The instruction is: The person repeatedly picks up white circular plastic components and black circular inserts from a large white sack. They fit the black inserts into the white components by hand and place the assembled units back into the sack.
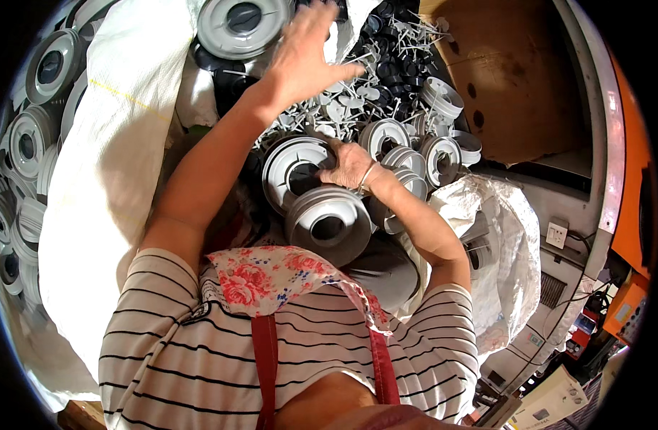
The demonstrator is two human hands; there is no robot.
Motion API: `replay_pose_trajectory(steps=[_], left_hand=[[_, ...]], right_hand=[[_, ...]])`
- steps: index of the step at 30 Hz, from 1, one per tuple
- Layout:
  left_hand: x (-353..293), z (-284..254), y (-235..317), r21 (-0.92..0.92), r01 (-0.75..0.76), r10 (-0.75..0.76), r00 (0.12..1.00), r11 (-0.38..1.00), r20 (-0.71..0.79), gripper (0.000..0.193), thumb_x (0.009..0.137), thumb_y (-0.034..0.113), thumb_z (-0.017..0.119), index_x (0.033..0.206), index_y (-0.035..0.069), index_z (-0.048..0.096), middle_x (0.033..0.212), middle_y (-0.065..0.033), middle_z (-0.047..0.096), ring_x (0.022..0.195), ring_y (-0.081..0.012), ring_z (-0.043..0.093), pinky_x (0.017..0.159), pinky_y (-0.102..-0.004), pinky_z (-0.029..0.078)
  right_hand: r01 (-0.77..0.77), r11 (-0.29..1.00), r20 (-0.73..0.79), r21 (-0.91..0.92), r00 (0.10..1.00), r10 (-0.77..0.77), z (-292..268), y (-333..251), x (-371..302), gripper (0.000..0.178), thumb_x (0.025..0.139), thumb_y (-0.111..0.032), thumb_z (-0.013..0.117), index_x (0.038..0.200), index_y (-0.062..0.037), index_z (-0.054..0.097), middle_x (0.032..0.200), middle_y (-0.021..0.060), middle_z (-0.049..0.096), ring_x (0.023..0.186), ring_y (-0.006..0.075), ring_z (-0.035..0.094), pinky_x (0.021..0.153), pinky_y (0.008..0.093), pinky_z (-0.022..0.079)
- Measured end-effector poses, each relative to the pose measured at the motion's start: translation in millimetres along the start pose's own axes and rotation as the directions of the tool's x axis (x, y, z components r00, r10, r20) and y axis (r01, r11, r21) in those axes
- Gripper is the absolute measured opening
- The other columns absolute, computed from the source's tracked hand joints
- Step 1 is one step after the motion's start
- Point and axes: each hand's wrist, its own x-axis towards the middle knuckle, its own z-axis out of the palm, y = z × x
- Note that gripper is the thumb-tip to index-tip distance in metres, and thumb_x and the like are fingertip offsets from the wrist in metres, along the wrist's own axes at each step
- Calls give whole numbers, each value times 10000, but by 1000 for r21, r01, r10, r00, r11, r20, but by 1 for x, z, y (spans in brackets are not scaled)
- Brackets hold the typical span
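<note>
My left hand [300, 61] is raised at the upper middle, slightly blurred, with its fingers apart and nothing in them. Beside it, a large grey round plastic part [211, 32] with a dark centre overlaps black pieces. Lower down, my right hand [350, 168] grips the right edge of another grey round plastic part [275, 168], thumb over its face; the fingers beyond the rim are partly hidden. A stepped grey cup-shaped part [354, 240] with a dark hole sits just in front, close to my body.
Small grey stemmed pieces [336, 111] and black round caps [390, 72] lie heaped beyond my hands. More grey round parts [444, 161] stand on the right. A white woven sack [132, 64] lies left, another sack [512, 236] right. A brown panel [515, 79] stands at upper right.
</note>
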Motion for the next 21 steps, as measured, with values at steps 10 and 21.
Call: replay_pose_trajectory(steps=[10, 21], left_hand=[[-44, 17, 22, -300, -48, 275, 554, 953, 786, 691, 589, 207, 767, 1219, 48, 531, 1140, -171, 595, 1084, -315, 561, 1003, -435, 391], [2, -1, 11, -537, 822, -373, 566, 190, 735, 492, 832, 234, 662, 1214, -41, 516, 1152, -123, 589, 1077, -175, 539, 943, -326, 420]], right_hand=[[-297, 660, 79, 690, 937, 339, -94, 118, 21, 517, 836, -440, 612, 934, 63, 674, 744, 139, 669, 560, 179, 629, 504, 266, 505], [-509, 748, -282, -427, 861, 424, -9, 274, 132, 321, 801, -268, 592, 1107, -179, 630, 1327, 90, 450, 1213, 300, 430, 956, 433, 431]])
